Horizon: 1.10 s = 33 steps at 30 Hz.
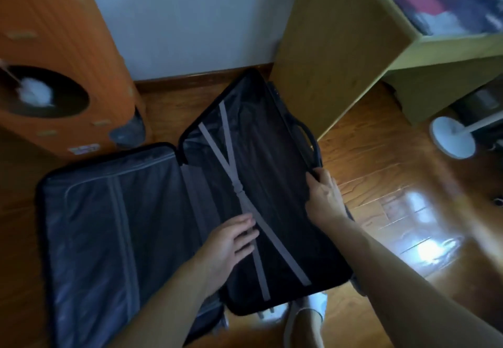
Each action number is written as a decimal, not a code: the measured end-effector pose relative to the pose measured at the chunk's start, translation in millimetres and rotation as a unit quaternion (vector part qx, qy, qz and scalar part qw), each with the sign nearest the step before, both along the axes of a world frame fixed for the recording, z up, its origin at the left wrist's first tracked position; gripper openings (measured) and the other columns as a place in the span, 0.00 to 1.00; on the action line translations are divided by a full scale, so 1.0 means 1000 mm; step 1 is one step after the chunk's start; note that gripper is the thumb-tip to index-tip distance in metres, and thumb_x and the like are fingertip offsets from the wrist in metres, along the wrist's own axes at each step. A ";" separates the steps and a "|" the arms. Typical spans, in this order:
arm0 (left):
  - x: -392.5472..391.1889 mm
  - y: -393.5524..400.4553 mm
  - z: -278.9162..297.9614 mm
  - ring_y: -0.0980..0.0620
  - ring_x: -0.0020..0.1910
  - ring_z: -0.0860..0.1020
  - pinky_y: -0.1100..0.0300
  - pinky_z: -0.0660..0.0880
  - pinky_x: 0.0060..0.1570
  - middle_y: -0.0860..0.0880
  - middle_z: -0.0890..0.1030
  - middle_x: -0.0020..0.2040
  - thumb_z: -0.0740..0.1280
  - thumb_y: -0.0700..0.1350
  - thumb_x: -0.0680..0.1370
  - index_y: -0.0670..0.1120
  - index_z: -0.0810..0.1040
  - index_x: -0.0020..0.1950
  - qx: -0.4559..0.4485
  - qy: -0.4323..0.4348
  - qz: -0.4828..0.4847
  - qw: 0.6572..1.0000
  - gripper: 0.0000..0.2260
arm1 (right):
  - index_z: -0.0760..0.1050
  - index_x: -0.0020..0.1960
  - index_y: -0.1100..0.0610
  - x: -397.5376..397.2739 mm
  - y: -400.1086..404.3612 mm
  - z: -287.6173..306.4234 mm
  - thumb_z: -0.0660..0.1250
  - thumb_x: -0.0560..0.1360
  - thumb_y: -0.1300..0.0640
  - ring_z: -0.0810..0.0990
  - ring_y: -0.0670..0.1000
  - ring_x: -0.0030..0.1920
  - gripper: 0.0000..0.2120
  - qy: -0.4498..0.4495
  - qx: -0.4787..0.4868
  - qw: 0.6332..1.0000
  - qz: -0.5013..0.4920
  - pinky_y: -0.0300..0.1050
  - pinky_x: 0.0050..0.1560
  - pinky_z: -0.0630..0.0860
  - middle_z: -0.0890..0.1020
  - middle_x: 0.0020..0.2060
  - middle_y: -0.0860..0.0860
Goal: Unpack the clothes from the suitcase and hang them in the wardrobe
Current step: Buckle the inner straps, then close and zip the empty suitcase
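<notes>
Fingers of the right hand [324, 198] grip the open dark suitcase's [114, 228] rim; left hand [228, 241] lies flat beside grey straps [231, 168].

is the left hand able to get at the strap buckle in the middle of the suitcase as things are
Probably yes. The left hand lies open by the grey straps, and the buckle sits just beyond its fingertips with nothing over it. The right hand is off at the rim.

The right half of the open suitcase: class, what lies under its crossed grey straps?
Under the grey straps lies dark fabric, filling the suitcase half. How many garments, and what sits beneath them, is hidden. The left hand rests by the straps; the right hand grips the rim.
</notes>
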<state>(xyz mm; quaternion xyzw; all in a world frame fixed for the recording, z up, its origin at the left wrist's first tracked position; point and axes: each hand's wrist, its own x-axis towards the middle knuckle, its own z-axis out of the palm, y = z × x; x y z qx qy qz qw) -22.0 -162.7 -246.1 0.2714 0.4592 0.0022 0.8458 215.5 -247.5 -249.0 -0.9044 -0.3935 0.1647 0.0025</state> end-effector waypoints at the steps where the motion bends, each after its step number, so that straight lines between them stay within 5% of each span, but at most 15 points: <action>1: -0.025 -0.001 0.002 0.52 0.63 0.80 0.51 0.75 0.67 0.52 0.80 0.65 0.65 0.44 0.84 0.49 0.76 0.68 0.004 0.020 -0.005 1.000 0.12 | 0.65 0.74 0.59 -0.009 0.001 0.001 0.65 0.73 0.65 0.66 0.61 0.68 0.30 -0.005 -0.007 1.000 -0.006 0.53 0.69 0.65 0.62 0.73 0.57; 6: -0.123 0.000 -0.019 0.50 0.60 0.81 0.51 0.76 0.63 0.49 0.80 0.64 0.70 0.43 0.81 0.48 0.79 0.64 0.008 0.129 0.030 0.991 0.12 | 0.67 0.70 0.58 -0.019 0.006 -0.004 0.63 0.74 0.63 0.64 0.61 0.70 0.24 0.034 -0.069 0.994 -0.073 0.59 0.69 0.65 0.60 0.73 0.55; 13: -0.091 -0.032 -0.089 0.51 0.68 0.74 0.52 0.70 0.71 0.51 0.75 0.70 0.66 0.45 0.83 0.49 0.72 0.74 0.076 0.116 -0.054 0.989 0.19 | 0.67 0.73 0.61 -0.001 -0.033 -0.077 0.61 0.76 0.64 0.65 0.61 0.70 0.24 0.106 -0.064 0.981 -0.148 0.56 0.72 0.64 0.60 0.74 0.55; 17: -0.090 -0.072 -0.153 0.51 0.73 0.68 0.50 0.65 0.74 0.52 0.68 0.77 0.67 0.50 0.81 0.55 0.67 0.77 0.121 0.166 -0.154 0.966 0.24 | 0.71 0.71 0.61 0.024 -0.076 -0.161 0.59 0.72 0.60 0.72 0.63 0.64 0.27 0.207 -0.042 0.944 -0.253 0.56 0.66 0.73 0.65 0.71 0.56; 20: -0.090 -0.088 -0.209 0.49 0.74 0.67 0.46 0.65 0.74 0.53 0.64 0.79 0.70 0.57 0.75 0.66 0.66 0.74 0.107 0.218 -0.192 0.951 0.28 | 0.75 0.67 0.58 0.062 -0.127 -0.280 0.60 0.66 0.58 0.78 0.62 0.60 0.29 0.283 -0.021 0.900 -0.330 0.56 0.58 0.79 0.74 0.67 0.58; 23: -0.082 -0.109 -0.251 0.48 0.77 0.63 0.45 0.62 0.76 0.52 0.61 0.80 0.68 0.51 0.80 0.61 0.64 0.77 0.094 0.222 -0.203 0.949 0.27 | 0.74 0.67 0.59 0.068 -0.165 -0.349 0.62 0.66 0.59 0.79 0.65 0.56 0.29 0.332 -0.002 0.873 -0.359 0.60 0.55 0.81 0.75 0.65 0.61; 27: -0.081 -0.138 -0.280 0.49 0.76 0.66 0.50 0.64 0.73 0.50 0.65 0.78 0.66 0.50 0.82 0.59 0.62 0.79 0.124 0.252 -0.244 0.928 0.27 | 0.73 0.69 0.57 0.061 -0.172 -0.357 0.64 0.65 0.60 0.77 0.63 0.60 0.31 0.341 0.018 0.873 -0.348 0.56 0.57 0.81 0.70 0.69 0.54; 33: -0.146 -0.132 -0.228 0.50 0.68 0.75 0.57 0.70 0.65 0.46 0.74 0.72 0.64 0.38 0.81 0.46 0.71 0.75 0.171 0.330 -0.159 0.915 0.22 | 0.62 0.78 0.57 -0.046 -0.105 -0.246 0.63 0.74 0.61 0.59 0.57 0.77 0.33 0.285 -0.054 0.932 -0.217 0.47 0.73 0.62 0.57 0.79 0.56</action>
